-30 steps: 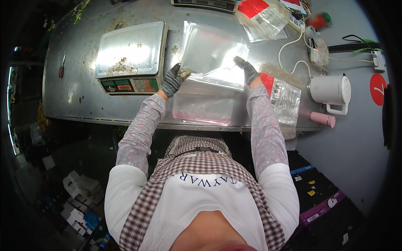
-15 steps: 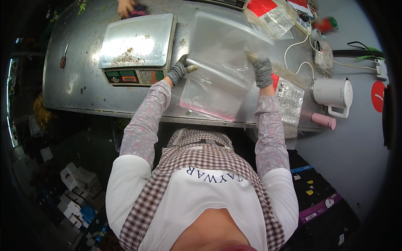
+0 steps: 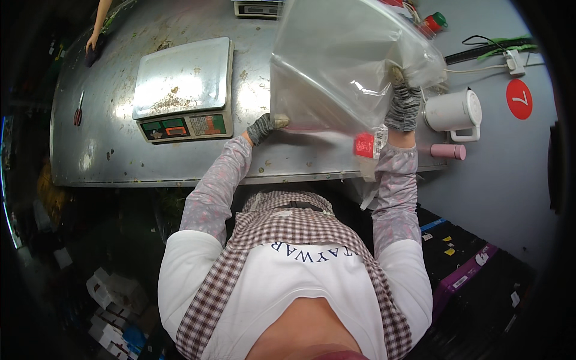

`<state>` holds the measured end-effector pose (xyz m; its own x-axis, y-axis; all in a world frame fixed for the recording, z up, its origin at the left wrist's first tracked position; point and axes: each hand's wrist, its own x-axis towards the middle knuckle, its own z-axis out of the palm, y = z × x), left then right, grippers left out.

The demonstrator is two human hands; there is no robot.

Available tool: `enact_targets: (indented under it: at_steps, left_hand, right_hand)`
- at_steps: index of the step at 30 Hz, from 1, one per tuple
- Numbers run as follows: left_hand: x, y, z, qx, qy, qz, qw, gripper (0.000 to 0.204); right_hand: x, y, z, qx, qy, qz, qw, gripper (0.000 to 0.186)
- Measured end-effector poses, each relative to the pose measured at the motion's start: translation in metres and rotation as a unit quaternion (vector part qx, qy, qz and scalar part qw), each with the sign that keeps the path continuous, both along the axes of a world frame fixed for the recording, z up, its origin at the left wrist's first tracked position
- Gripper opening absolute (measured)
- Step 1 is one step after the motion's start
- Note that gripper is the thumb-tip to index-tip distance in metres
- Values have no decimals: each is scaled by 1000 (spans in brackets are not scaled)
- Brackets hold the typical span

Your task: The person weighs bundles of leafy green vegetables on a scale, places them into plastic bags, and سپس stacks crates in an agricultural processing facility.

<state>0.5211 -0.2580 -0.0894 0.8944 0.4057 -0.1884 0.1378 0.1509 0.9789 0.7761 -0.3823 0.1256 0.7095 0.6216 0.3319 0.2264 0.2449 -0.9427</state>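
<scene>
Steel tabletop (image 3: 90,144) under both grips, grey wall (image 3: 480,195) off to the right. Left hand (image 3: 264,128), gloved, pinches the clear plastic bag (image 3: 330,66) at its lower left corner. Right hand (image 3: 403,103) up at the bunched right side, fingertips partly lost in film — can't tell how firmly it holds. Bag spans between and above the grips; kettle (image 3: 453,111) just right of the right one. Risks: slick film slipping the left pinch — or snagging the kettle if swung wide.
</scene>
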Motion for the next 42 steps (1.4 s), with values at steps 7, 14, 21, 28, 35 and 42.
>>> enact_targets:
  at_steps: [7, 14, 21, 28, 35, 42]
  left_hand:
    - [-9, 7, -17, -192, -172, 27, 966, 6]
    - [5, -21, 19, -448, 79, 247, 856, 26]
    - [-5, -50, 136, -399, -207, 136, 883, 62]
    - [-69, -9, 114, -404, -110, 236, 877, 86]
    - [-99, -40, 47, -384, 191, 323, 843, 60]
    - [-103, -68, -25, -64, 308, 375, 872, 40]
  right_hand:
    - [6, -29, 33, 62, 125, -21, 990, 30]
    - [-4, -31, 44, -5, -192, -82, 978, 25]
    - [-44, -17, 13, 22, -337, -36, 940, 24]
    - [-139, -18, -104, -58, -575, 170, 798, 28]
    - [-186, -61, -189, -104, -580, 303, 749, 31]
    - [-193, -82, -206, -191, -555, 384, 713, 32]
